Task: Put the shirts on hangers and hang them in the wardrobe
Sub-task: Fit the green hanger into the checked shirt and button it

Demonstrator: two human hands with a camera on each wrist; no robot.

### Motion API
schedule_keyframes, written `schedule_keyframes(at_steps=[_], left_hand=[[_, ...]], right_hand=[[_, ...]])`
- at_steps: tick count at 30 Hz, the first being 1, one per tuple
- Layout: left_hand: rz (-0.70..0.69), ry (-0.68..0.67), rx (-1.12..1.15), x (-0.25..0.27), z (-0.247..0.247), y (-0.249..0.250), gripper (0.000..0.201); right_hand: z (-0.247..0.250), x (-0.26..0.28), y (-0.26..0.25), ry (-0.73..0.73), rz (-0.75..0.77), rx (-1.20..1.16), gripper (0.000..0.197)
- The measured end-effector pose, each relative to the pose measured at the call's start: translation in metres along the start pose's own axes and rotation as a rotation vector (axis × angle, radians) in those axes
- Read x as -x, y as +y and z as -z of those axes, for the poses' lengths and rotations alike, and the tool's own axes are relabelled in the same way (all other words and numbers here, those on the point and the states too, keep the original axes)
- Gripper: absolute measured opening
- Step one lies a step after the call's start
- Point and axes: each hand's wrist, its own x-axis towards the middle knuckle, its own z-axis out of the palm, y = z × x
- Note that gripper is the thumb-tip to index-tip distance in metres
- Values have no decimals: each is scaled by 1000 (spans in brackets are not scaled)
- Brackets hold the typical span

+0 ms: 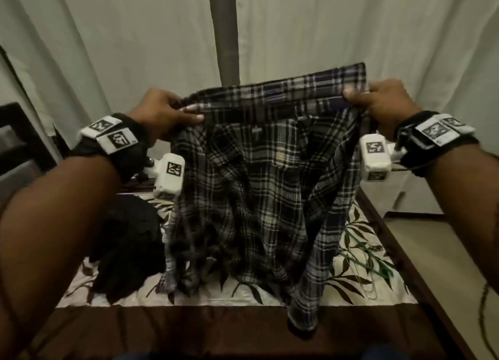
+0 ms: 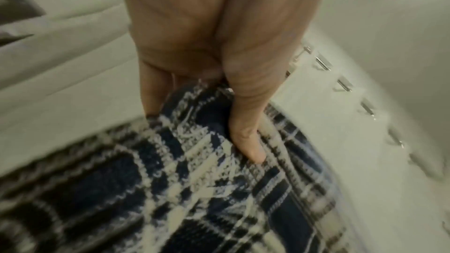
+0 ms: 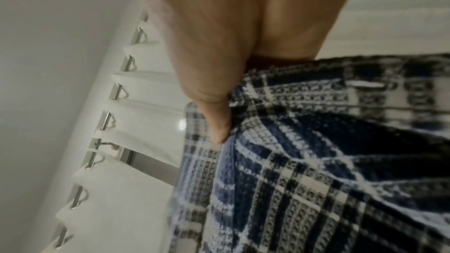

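I hold the plaid shirt (image 1: 259, 170) stretched between my hands above the bed (image 1: 351, 286): my left hand (image 1: 159, 111) pinches one end of its top edge, my right hand (image 1: 383, 100) the other, fingers curled round the cloth. Its long axis hangs downward, the tail brushing the leaf-print sheet. The green hanger (image 1: 370, 254) lies on the bed near its right edge, below my right hand, so I judge that hand the nearer to reach for it.

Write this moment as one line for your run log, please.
stage: shirt spread, not yet on hanger | left hand: grips plaid shirt | right hand: grips plaid shirt | green hanger: on bed
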Motion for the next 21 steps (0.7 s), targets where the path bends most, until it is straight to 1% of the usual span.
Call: schedule_keyframes(at_steps=[1, 3, 4, 5, 6, 7, 8, 9, 10, 11, 12, 13, 14, 16, 17, 18, 21], left_hand=[[59, 4, 109, 2, -1, 0, 15], [208, -16, 318, 4, -1, 3, 19], [251, -10, 393, 5, -2, 5, 19], [248, 37, 450, 4, -2, 4, 18], [210, 91, 503, 3, -2, 2, 19], [157, 107, 545, 5, -1, -1, 20], [109, 71, 558, 8, 1, -4, 19], [68, 0, 521, 15, 2, -6, 14], [30, -63, 429, 20, 4, -6, 14], [-20, -87, 289, 22, 7, -6, 26], [-86, -60, 137, 22, 10, -3, 38], [-164, 8, 17, 20, 13, 1, 46], [-235, 85, -72, 18, 15, 6, 48], [-338, 222, -186, 11, 21, 16, 43], [-358, 268, -224, 7, 24, 19, 40], [-359, 306, -256, 6, 26, 22, 38], [-360, 383, -358, 8, 29, 20, 35]], right_hand=[[0, 2, 0, 16, -12, -24, 78], [-3, 6, 0, 63, -67, -76, 62], [-3, 4, 1, 75, -102, -80, 57], [-2, 4, 5, 55, -134, -44, 52], [0, 3, 7, 16, -149, 14, 46], [2, 5, 8, -48, -157, 88, 37], [6, 3, 8, -114, -158, 141, 26], [11, 1, 7, -152, -148, 174, 22], [17, -2, 6, -159, -129, 171, 26], [22, -2, 2, -131, -101, 166, 32], [26, -3, -4, -98, -50, 173, 38], [28, 0, -12, -66, 16, 201, 43], [28, 1, -20, -54, 96, 203, 41], [23, 4, -38, -70, 255, 225, 26], [19, 7, -45, -95, 304, 282, 21], [16, 6, -48, -135, 344, 358, 21], [10, 3, -48, -147, 386, 700, 35]])
